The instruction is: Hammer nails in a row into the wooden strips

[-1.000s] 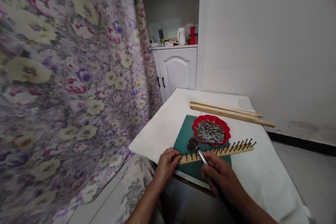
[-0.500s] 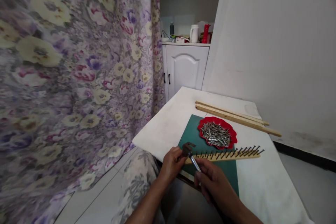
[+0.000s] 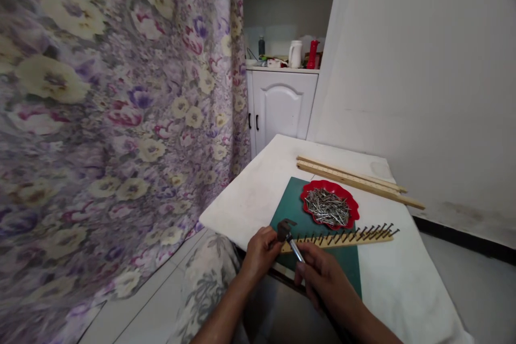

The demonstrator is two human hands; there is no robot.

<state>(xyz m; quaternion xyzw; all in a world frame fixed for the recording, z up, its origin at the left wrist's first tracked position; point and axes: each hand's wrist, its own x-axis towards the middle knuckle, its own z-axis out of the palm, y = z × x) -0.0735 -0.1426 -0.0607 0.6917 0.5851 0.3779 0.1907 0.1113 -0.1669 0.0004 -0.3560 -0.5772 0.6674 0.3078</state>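
My right hand (image 3: 322,275) is closed around the metal handle of a small hammer (image 3: 287,230), whose dark head sits over the left end of a wooden strip (image 3: 342,240) studded with a row of nails. At that same end, my left hand (image 3: 260,252) is closed with its fingers pinched on the strip; whether it holds a nail there I cannot tell. The strip lies on a green mat (image 3: 290,215) on a white table (image 3: 250,199). A red scalloped dish (image 3: 311,190) heaped with loose nails sits just behind the strip.
Two long wooden slats (image 3: 358,180) lie at the table's far side by a white wall. A flowered curtain (image 3: 100,118) hangs close on the left. Behind stands a white cabinet (image 3: 282,107) with a jug and bottles on top.
The hammer head has moved left along the strip, from near the dish to the strip's left end by my left hand. My view has swung slightly.
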